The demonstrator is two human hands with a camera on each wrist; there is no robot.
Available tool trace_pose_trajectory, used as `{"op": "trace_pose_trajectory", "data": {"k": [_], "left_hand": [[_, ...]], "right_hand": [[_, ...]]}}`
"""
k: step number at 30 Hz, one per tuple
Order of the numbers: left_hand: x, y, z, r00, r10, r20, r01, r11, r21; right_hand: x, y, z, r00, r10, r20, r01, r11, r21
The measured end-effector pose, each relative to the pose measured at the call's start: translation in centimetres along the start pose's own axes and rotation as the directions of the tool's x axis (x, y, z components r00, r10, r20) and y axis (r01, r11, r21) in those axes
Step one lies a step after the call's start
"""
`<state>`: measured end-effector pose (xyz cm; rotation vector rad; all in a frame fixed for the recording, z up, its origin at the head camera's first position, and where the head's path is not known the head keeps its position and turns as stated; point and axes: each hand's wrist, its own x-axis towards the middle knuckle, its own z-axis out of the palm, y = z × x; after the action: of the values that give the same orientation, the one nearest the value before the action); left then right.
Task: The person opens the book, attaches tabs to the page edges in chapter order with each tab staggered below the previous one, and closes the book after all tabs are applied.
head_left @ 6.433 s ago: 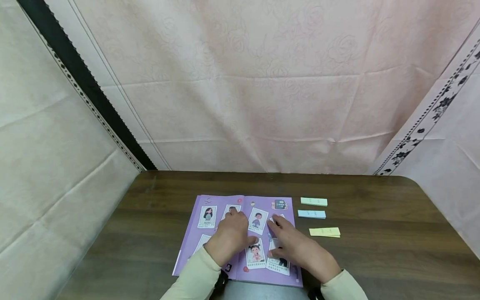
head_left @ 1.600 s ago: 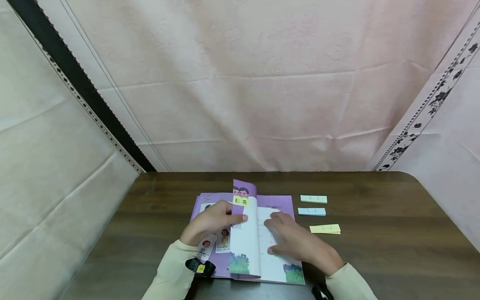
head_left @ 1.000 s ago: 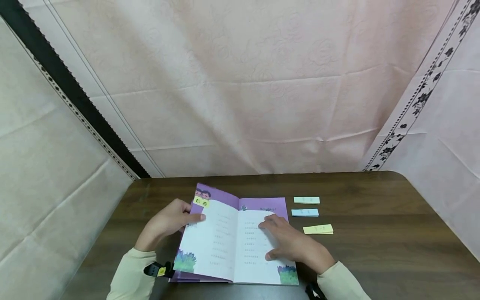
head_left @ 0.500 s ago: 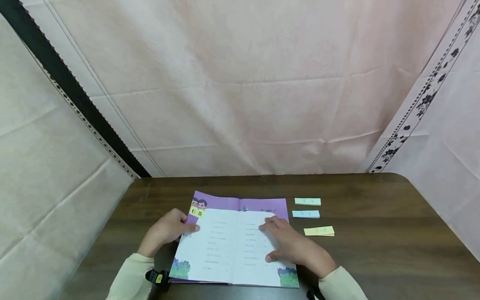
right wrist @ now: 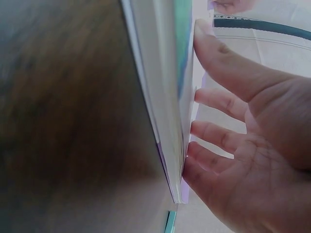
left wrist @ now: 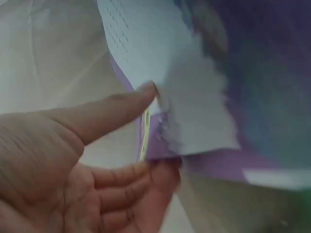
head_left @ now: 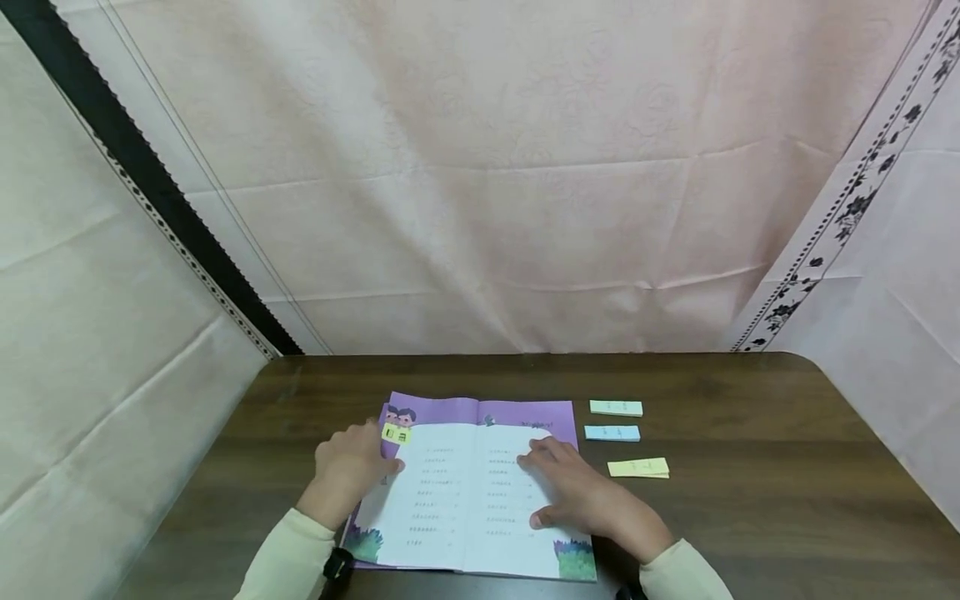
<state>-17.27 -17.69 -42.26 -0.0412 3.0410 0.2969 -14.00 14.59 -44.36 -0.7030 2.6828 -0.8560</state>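
Observation:
A purple-bordered book lies spread on the table, its white pages printed with rows of small text. My left hand is at the upper left page edge. In the left wrist view its thumb touches the page and its fingertips lie at the purple corner, beside a yellow tab. My right hand rests on the right page with fingers spread. In the right wrist view its fingers press the page surface from above, beside the book's edge.
Right of the book lie a green paper strip, a blue strip and overlapping yellow strips. The brown wooden table extends around them, with a pale curtain behind.
A page has been turned leftward by my left hand, covering the spread of picture cards. Over the last half second the left hand has turned palm-down at the page edge. The right hand stays put.

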Motion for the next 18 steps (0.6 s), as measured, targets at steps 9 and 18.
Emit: {"op": "trace_pose_trajectory", "data": {"k": [9,18], "left_hand": [[-1.9,4.1,1.2,0.946,0.219,-0.24,-0.144,0.945,0.293],[-3.3,7.7,2.3,0.849,0.498,-0.177,-0.461,0.862,0.21]], "right_hand": [[0.1,-0.1,-0.3,1.0,-0.01,0.021,0.011,1.0,-0.013],[0.1,-0.2,-0.4,1.0,-0.014,0.012,0.014,0.999,-0.031]]}}
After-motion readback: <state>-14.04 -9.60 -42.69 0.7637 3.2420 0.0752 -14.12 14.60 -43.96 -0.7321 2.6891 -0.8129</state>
